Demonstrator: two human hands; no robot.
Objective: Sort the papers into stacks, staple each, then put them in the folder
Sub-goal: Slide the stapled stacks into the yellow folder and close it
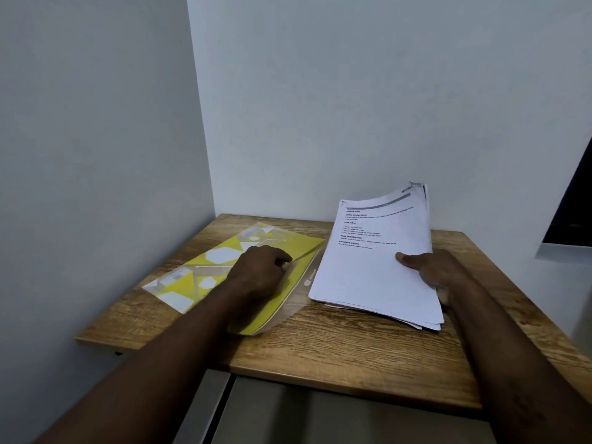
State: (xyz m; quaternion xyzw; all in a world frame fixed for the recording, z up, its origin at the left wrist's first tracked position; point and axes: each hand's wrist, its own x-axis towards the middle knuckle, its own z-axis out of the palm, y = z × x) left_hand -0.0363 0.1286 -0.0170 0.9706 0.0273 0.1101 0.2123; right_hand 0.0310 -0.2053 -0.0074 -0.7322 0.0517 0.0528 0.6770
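A yellow folder [205,277] with white geometric shapes and a clear cover lies on the left half of the wooden table [336,347]. My left hand [259,270] rests on the folder with curled fingers, pinching the edge of its flap near the right side. A thick stack of white printed papers [374,261] is held on the right, its far end lifted and its near end on the table. My right hand [432,267] grips the stack's right edge, thumb on top. No stapler is in view.
The table stands in a corner between two pale walls [288,107]. A dark panel [573,213] shows at the right edge. Grey cabinet fronts [304,418] sit below the table's near edge.
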